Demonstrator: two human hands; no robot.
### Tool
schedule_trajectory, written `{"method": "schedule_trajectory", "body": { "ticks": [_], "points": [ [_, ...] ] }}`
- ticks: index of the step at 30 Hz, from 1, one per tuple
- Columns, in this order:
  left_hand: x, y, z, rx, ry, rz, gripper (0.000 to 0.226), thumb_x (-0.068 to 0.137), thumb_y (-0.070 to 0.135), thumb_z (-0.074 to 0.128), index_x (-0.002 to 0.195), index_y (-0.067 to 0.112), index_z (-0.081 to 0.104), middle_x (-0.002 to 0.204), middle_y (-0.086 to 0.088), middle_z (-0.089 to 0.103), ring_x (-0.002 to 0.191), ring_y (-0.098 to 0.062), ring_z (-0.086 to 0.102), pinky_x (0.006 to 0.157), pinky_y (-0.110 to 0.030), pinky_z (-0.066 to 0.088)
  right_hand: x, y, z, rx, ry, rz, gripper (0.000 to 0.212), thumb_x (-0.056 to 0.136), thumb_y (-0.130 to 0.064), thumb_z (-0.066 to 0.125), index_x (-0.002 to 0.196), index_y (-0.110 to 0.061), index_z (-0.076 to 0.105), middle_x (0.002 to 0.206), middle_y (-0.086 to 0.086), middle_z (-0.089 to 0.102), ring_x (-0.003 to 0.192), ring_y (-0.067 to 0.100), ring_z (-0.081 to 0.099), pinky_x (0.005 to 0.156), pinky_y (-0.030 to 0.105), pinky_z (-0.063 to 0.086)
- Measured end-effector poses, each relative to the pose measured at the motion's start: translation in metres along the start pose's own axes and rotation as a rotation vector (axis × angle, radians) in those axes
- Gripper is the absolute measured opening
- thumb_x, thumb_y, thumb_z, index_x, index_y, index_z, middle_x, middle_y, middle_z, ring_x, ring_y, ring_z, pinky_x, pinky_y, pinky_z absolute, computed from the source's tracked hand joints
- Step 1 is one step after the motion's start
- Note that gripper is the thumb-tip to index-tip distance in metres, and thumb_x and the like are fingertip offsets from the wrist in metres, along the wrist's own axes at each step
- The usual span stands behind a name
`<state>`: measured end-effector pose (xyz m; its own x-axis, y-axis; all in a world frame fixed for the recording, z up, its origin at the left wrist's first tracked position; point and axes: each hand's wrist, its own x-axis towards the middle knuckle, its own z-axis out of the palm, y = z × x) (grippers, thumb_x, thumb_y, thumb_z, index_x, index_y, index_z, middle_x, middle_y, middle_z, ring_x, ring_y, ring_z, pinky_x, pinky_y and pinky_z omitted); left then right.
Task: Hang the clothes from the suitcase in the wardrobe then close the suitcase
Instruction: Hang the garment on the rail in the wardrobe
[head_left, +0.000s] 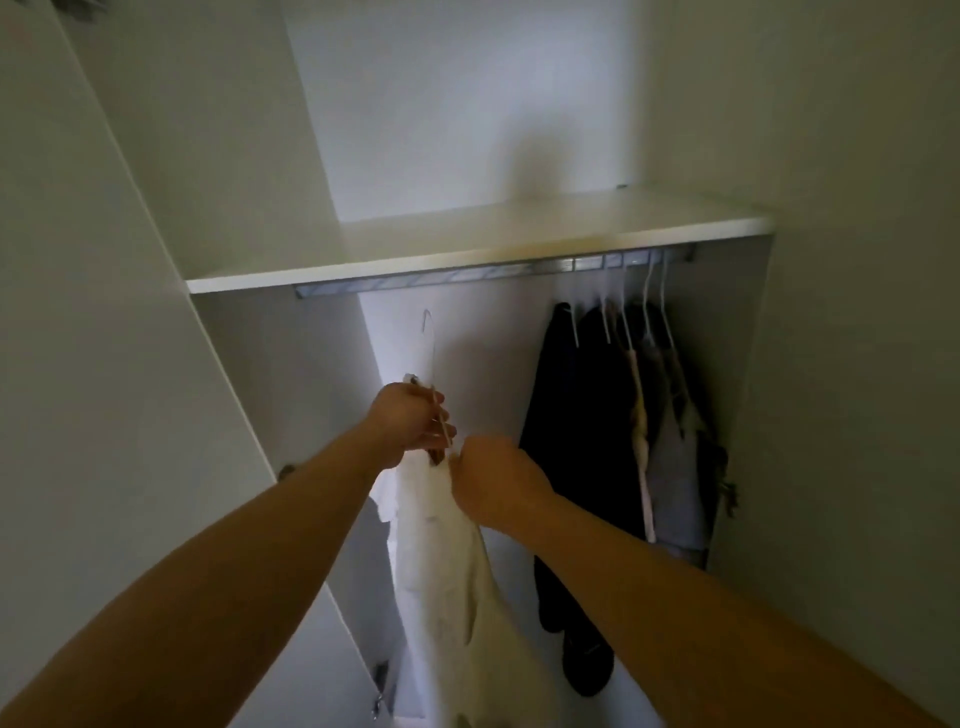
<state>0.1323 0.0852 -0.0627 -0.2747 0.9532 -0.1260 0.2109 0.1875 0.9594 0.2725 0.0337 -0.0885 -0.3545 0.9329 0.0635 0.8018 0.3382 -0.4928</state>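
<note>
Left grip is closed round the neck of the white hanger, right grip pinches the white garment at the shoulder. Garment is inside the wardrobe, hook below the rail, not on it yet. Lift with the left, land the hook left of the hung clothes, and release the right last so the shoulder doesn't slip

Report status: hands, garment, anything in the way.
Left grip on hanger, right grip on white garment. Hanger below rail, not hooked yet. Hung clothes at rail's right end, not in the way.
</note>
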Motion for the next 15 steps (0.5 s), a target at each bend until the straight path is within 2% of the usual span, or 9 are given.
{"method": "schedule_trajectory", "body": {
  "ticks": [2,4,7,8,9,10,11,12,15],
  "points": [
    [0.024,0.007,0.019,-0.038,-0.038,0.034,0.015,0.097,-0.003,0.051,0.110,-0.002,0.059,0.096,-0.020,0.066,0.082,-0.033,0.072,0.071,-0.043,0.062,0.007,0.012,-0.008,-0.074,0.005,0.069,0.020,0.099,-0.021,0.048,0.082,-0.013,0.051,0.084,0.002,0.057,0.073,0.018,0.056,0.070,0.030,0.049],
    [0.047,0.013,0.036,-0.078,-0.081,0.072,0.014,0.096,-0.005,0.050,0.108,-0.003,0.058,0.098,-0.022,0.066,0.083,-0.033,0.071,0.061,-0.038,0.062,0.015,0.023,-0.012,-0.169,-0.015,0.143,0.033,0.099,-0.013,0.047,0.067,-0.015,0.036,0.088,0.005,0.057,0.080,0.022,0.058,0.071,0.032,0.047],
    [0.087,0.024,0.061,-0.072,-0.142,0.119,0.014,0.092,-0.010,0.051,0.091,-0.001,0.062,0.100,-0.031,0.065,0.089,-0.043,0.068,0.068,-0.051,0.060,0.042,0.040,-0.015,-0.201,0.018,0.236,0.035,0.097,-0.008,0.047,0.066,-0.015,0.034,0.081,0.010,0.053,0.099,0.034,0.062,0.072,0.036,0.045],
    [0.101,0.028,0.068,-0.061,-0.160,0.130,0.015,0.090,-0.011,0.053,0.085,0.001,0.061,0.101,-0.033,0.065,0.087,-0.045,0.068,0.067,-0.055,0.059,0.052,0.045,-0.017,-0.209,0.019,0.256,0.026,0.098,-0.008,0.046,0.073,-0.013,0.043,0.088,0.014,0.055,0.101,0.035,0.061,0.074,0.037,0.045],
    [0.112,0.031,0.075,-0.054,-0.175,0.137,0.015,0.088,-0.012,0.055,0.083,0.002,0.060,0.099,-0.034,0.064,0.082,-0.044,0.067,0.061,-0.052,0.059,0.060,0.049,-0.017,-0.228,0.008,0.271,0.012,0.099,-0.010,0.045,0.089,-0.010,0.051,0.099,0.017,0.057,0.105,0.034,0.060,0.078,0.037,0.046],
    [0.122,0.035,0.081,-0.068,-0.198,0.138,0.016,0.088,-0.012,0.056,0.084,0.003,0.059,0.096,-0.032,0.064,0.076,-0.042,0.067,0.052,-0.045,0.057,0.070,0.054,-0.016,-0.236,0.011,0.291,0.014,0.101,-0.011,0.043,0.111,-0.007,0.051,0.112,0.019,0.056,0.109,0.032,0.058,0.084,0.036,0.046],
    [0.135,0.039,0.086,-0.100,-0.223,0.135,0.016,0.090,-0.011,0.054,0.086,0.004,0.057,0.091,-0.028,0.063,0.070,-0.039,0.066,0.046,-0.039,0.055,0.083,0.058,-0.016,-0.254,0.016,0.307,0.025,0.103,-0.011,0.041,0.126,-0.004,0.045,0.122,0.018,0.054,0.113,0.031,0.057,0.088,0.036,0.045],
    [0.147,0.043,0.092,-0.131,-0.245,0.135,0.017,0.091,-0.010,0.052,0.087,0.006,0.055,0.086,-0.024,0.061,0.066,-0.036,0.066,0.044,-0.035,0.054,0.095,0.062,-0.015,-0.249,0.031,0.321,0.030,0.103,-0.010,0.040,0.131,-0.003,0.041,0.127,0.018,0.053,0.114,0.031,0.056,0.090,0.035,0.045],
    [0.178,0.055,0.107,-0.163,-0.311,0.133,0.017,0.093,-0.008,0.050,0.088,0.008,0.055,0.080,-0.017,0.058,0.063,-0.031,0.066,0.047,-0.034,0.057,0.127,0.072,-0.017,-0.221,0.106,0.372,0.027,0.101,-0.008,0.041,0.126,-0.003,0.046,0.126,0.017,0.055,0.112,0.030,0.057,0.089,0.034,0.046]
  ]
}}
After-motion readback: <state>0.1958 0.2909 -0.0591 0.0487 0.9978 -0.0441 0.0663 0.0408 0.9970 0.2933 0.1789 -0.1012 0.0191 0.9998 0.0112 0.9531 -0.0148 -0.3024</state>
